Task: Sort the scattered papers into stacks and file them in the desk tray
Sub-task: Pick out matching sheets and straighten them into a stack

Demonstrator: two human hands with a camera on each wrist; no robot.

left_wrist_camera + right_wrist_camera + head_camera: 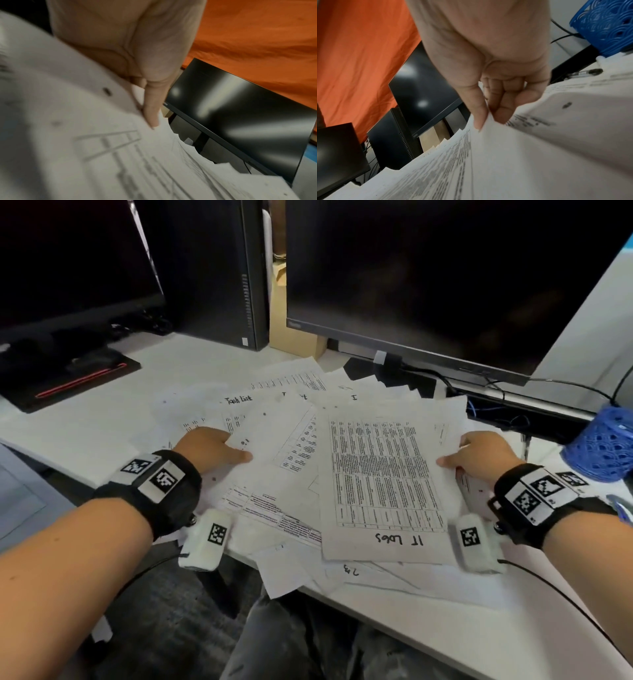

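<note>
A loose fan of printed white papers (294, 440) covers the middle of the white desk (102, 419). On top lies a table sheet marked "IT Logs" (387, 481). My left hand (219, 448) pinches the pile's left edge, thumb on top, fingers hidden beneath. In the left wrist view the left hand (147, 108) has its thumb pressed on the papers (85, 148). My right hand (476, 457) pinches the right edge of the "IT Logs" sheet. The right wrist view shows the right hand (488, 117) with thumb above and curled fingers below the papers (505, 162). No desk tray is in view.
Two dark monitors (428, 275) (68, 261) and a black computer tower (219, 268) stand behind the papers. A blue lattice basket (603, 443) sits at the right edge, with cables (496, 392) near it. Some sheets (291, 573) overhang the desk's front edge above my lap.
</note>
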